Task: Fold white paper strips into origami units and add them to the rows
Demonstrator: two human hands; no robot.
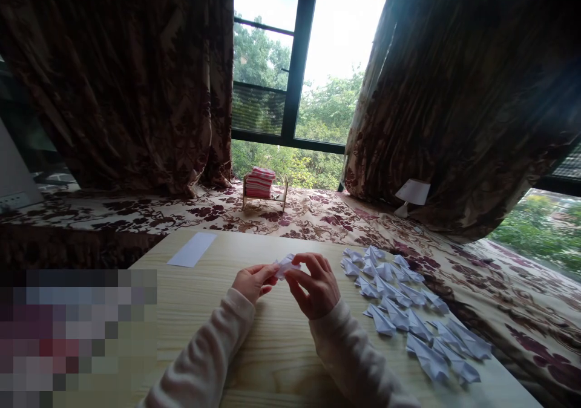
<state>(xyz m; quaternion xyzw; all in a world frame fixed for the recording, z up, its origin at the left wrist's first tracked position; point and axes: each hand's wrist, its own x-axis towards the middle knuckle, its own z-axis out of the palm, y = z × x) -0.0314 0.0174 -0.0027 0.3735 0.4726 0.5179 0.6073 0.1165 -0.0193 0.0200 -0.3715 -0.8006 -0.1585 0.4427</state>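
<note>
Over the middle of the light wood table point(267, 359), a small piece of folded white paper point(285, 266) is held between both hands. My left hand point(255, 281) pinches its left end between thumb and fingers. From the other side, my right hand point(314, 284) grips the right end, thumb below and index finger above. The fingers hide part of the folds. Several finished-looking folded white paper pieces point(385, 287) with pointed ends lie spread over the table's right side. A flat white sheet of paper point(192, 249) rests near the far left corner.
Beyond the table runs a ledge covered in floral cloth point(318, 214). A small wooden rack point(285, 196) with pink-and-white striped folded cloths point(260, 182) and a small white-shaded lamp point(413, 193) stand on it. Dark curtains point(136, 81) flank the window. The lower left corner is pixelated.
</note>
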